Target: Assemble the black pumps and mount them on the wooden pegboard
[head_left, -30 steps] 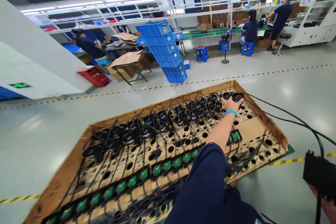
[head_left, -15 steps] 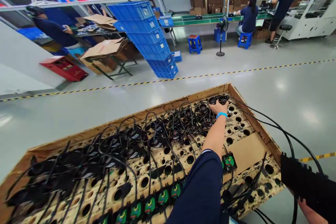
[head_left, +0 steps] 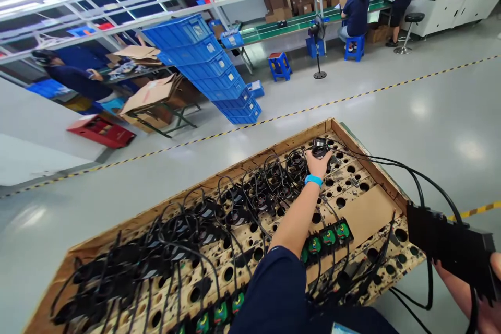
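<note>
Many fans [head_left: 261, 201] lie in a wooden tray [head_left: 51, 300], left hand [head_left: 316, 165] gripping one fan [head_left: 321, 151], right hand [head_left: 485, 309] clasping a black frame [head_left: 450, 250].

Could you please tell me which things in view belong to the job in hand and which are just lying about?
Apparently part of the work:
black round-faced unit at the left hand
black rectangular housing in the right hand
shallow wooden tray
round green boards in black frames

Apparently just lying about:
stacked blue plastic crates
red box
black pedestal fan
</note>
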Demonstrator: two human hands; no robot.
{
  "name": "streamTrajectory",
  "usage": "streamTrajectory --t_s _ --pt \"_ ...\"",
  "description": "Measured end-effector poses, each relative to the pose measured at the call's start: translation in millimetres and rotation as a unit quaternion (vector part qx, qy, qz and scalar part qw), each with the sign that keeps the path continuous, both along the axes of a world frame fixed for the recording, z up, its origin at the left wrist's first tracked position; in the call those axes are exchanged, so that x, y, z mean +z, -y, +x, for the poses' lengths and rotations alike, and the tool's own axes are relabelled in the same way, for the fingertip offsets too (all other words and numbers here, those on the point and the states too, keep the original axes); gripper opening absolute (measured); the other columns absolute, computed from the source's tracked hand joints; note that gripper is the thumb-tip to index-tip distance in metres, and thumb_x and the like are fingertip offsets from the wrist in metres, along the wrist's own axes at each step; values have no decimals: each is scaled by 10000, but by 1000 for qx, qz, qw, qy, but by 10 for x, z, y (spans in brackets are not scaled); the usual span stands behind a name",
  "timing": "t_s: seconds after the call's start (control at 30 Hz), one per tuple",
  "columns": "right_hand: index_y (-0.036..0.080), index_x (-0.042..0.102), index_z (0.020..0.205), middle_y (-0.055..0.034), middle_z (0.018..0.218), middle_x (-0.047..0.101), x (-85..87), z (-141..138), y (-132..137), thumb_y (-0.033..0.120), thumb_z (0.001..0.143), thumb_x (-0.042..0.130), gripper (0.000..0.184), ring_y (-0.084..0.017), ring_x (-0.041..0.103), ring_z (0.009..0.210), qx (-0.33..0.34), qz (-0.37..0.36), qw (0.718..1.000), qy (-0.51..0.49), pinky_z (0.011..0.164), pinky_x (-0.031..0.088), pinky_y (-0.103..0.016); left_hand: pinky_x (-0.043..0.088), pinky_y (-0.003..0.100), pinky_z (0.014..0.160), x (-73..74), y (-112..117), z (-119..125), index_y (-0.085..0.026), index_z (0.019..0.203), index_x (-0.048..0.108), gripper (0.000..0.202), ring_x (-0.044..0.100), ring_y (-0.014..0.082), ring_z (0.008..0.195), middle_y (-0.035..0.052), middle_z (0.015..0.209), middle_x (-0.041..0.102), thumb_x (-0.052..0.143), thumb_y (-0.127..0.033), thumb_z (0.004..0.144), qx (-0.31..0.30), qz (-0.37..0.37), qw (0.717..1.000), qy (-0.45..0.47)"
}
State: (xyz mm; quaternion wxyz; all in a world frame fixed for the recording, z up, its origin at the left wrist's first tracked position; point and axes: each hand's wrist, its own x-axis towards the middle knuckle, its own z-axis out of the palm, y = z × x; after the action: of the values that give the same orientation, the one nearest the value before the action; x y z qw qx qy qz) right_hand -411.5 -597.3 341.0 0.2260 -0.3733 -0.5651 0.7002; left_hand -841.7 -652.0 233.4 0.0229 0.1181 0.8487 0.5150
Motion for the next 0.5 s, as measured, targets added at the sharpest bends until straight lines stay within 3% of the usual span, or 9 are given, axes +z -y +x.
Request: streamTrajectory --t_s 0.1,0.23,0.4,0.5 --pt "306 678 1186 -58 1136 737 9 -86 -49 540 770 531 500 -361 663 1115 -21 -97 995 -15 826 654 -433 496 330 1005 -131 43 77 -244 1395 366 714 622 188 1147 119 1312 547 714 -489 822 23 -8 1000 -5" --pt "280 689 1176 -84 1129 737 15 -101 -39 560 716 602 545 -379 669 1098 -23 -130 991 0 801 653 -431 459 344 1054 -247 72 159 -249 1332 441 611 565 222 1231 141 1339 467 739 -403 822 -4 -76 997 -27" --pt "304 740 1051 -95 988 763 -75 47 -124 540 573 718 534 -367 681 1079 -138 -293 946 18 722 650 -365 436 411 1048 -177 121 137 -168 1218 475 579 508 300 1243 159 1229 525 734 -490 814 -105 -226 958 -145" --pt "290 757 1015 -114 1000 760 -120 120 -126 529 551 745 523 -377 683 1069 -139 -302 943 23 739 641 -384 417 437 1046 -138 123 144 -141 1268 468 615 519 322 1201 183 1220 535 668 -546 851 -120 -310 929 -165"
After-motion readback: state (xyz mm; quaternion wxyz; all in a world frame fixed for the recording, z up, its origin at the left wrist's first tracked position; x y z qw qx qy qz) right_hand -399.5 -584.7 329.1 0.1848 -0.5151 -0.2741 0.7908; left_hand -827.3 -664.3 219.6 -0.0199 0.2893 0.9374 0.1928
